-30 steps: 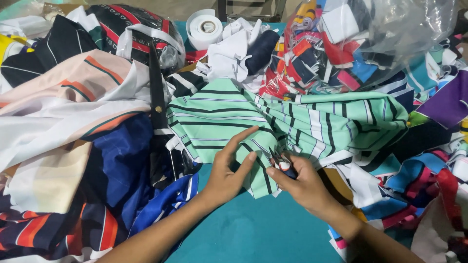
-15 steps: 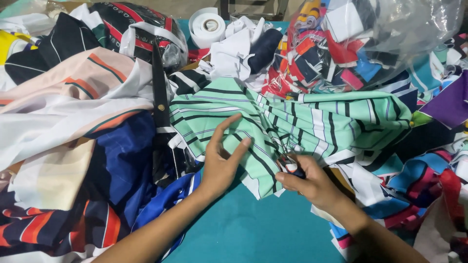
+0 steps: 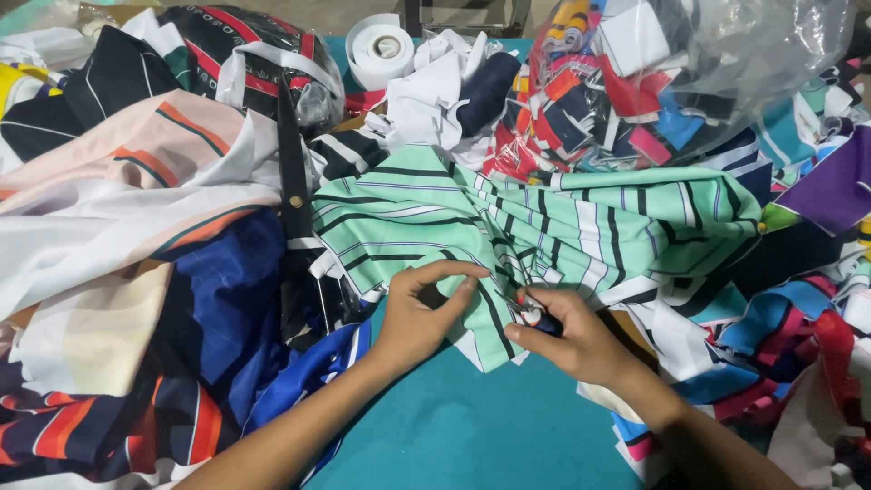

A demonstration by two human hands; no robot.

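Observation:
A green fabric piece with black and white stripes lies across the middle of the teal table. My left hand pinches its near edge between thumb and fingers. My right hand is closed on a small cutting tool with red and dark blue handles, its tip set against the same edge of the fabric. The two hands are a few centimetres apart.
Large black scissors lie on the fabric heap at left. Piles of cloth pieces cover the left and right sides. A white tape roll stands at the back. A clear plastic bag of scraps sits back right.
My left hand went from flat and spread on the green fabric to pinching its edge. My right hand with the small tool moved slightly toward the left hand.

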